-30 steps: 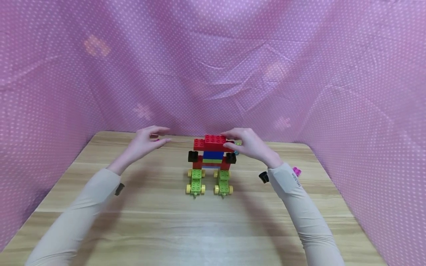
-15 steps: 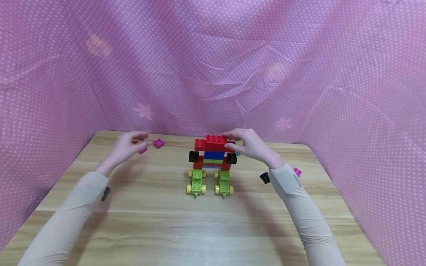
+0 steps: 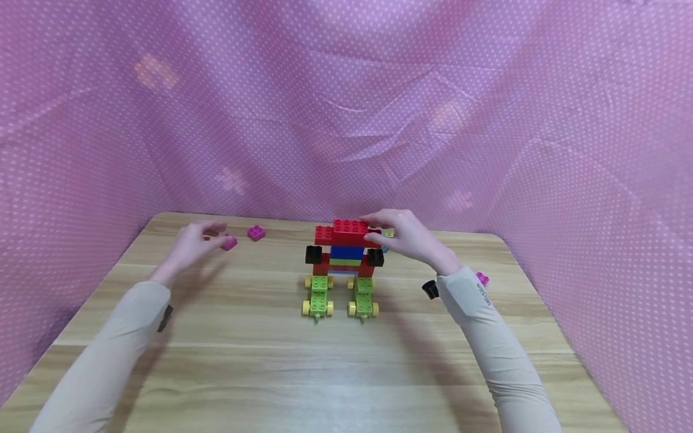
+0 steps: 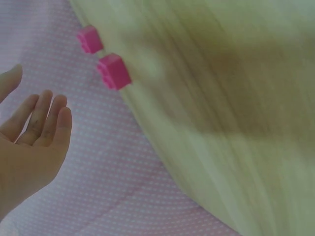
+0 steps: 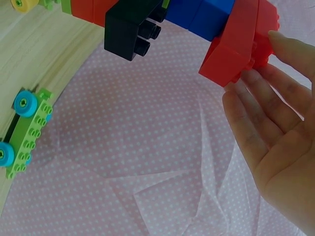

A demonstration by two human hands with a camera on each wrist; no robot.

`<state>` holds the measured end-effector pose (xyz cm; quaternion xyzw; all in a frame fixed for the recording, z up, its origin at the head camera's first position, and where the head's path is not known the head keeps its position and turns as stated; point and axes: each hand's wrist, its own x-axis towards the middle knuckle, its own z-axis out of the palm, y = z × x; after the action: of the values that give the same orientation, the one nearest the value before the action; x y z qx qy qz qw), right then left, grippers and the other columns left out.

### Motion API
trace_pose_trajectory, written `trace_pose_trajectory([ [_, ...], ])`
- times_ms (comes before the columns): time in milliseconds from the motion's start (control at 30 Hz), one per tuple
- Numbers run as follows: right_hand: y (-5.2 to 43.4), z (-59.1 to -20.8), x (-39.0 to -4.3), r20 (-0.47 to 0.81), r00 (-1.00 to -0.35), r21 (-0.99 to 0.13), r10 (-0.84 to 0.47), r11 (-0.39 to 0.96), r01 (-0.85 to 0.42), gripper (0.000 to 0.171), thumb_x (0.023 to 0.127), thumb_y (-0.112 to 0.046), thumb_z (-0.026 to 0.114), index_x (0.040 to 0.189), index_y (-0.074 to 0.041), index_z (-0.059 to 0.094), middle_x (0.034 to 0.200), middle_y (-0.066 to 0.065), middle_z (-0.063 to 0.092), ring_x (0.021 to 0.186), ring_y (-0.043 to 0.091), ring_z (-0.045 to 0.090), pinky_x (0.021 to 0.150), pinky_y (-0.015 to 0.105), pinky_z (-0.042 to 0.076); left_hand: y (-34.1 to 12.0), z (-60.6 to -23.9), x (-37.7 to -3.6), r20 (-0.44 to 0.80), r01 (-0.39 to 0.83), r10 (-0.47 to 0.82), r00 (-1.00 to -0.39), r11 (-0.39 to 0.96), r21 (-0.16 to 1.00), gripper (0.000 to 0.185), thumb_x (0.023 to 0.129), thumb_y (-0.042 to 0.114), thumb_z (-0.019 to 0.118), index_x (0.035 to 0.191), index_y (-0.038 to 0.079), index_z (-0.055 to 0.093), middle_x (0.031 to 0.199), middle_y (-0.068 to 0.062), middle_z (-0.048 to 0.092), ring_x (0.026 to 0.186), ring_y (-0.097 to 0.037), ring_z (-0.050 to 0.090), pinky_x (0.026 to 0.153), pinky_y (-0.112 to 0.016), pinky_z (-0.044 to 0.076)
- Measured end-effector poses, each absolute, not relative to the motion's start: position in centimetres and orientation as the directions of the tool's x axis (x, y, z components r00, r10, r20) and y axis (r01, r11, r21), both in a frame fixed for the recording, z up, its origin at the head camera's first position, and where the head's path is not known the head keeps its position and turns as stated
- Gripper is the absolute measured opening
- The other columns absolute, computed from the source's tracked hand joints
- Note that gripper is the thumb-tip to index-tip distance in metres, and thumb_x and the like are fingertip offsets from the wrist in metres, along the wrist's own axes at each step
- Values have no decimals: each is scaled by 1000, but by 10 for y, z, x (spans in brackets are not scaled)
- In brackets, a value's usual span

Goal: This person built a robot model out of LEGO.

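A toy-brick figure stands mid-table on two green wheeled bases (image 3: 318,300) with yellow wheels. Its body has blue bricks (image 3: 347,252), black bricks (image 3: 313,254) at both sides and red bricks above. My right hand (image 3: 403,234) pinches the right end of the topmost red brick (image 3: 349,226), thumb on one face and fingertips on the other in the right wrist view. At the far left, my left hand (image 3: 189,245) is beside a pink brick (image 3: 229,242), fingers loosely bent. The left wrist view shows this hand (image 4: 37,142) holding nothing, apart from the pink bricks.
Another pink brick (image 3: 256,233) lies near the back edge. A third pink brick (image 3: 482,278) is partly behind the right sleeve. Behind the figure is a green wheeled base with blue wheels (image 5: 25,103). Pink dotted cloth (image 3: 346,120) surrounds the wooden table (image 3: 335,373).
My left hand has moved left and slightly down, away from the figure, uncovering two pink bricks. My right hand keeps its hold on the red brick, and the figure stays put.
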<state>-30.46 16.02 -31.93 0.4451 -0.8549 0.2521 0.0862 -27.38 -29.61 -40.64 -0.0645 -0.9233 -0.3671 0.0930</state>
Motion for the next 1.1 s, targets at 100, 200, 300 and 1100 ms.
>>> trace_pose_trajectory([
  [100,160,-319,-305,371,-590,-353,-717,479,-804,38,92,-20,71,126,-5,66,123,12,71,110,25,70,95,38,58,-300,-413,-277,158,134,32,-987,712,689,59,98,32,61,142,-4,47,136,-29,55,122,-44,55,104,-59,44],
  [200,160,-318,-305,369,-589,-353,-719,478,-804,38,92,-20,71,127,-5,66,123,12,71,110,25,70,95,38,58,-304,-420,-281,87,74,17,-996,694,716,67,98,39,61,147,-3,41,146,-28,46,131,-44,44,110,-62,37],
  [300,160,-318,-305,364,-593,-350,-719,484,-802,38,92,-21,71,127,-5,66,123,11,71,110,24,70,95,38,58,-306,-426,-289,23,24,11,-1000,701,713,71,98,37,61,149,-5,35,152,-29,37,136,-48,37,114,-64,32],
  [1100,163,-319,-304,345,-610,-346,-713,507,-789,39,92,-20,71,128,-6,66,124,10,71,108,22,70,94,38,59,-310,-452,-311,34,-45,-70,-997,876,479,50,94,26,65,128,-9,56,126,-34,58,115,-51,54,98,-62,44],
])
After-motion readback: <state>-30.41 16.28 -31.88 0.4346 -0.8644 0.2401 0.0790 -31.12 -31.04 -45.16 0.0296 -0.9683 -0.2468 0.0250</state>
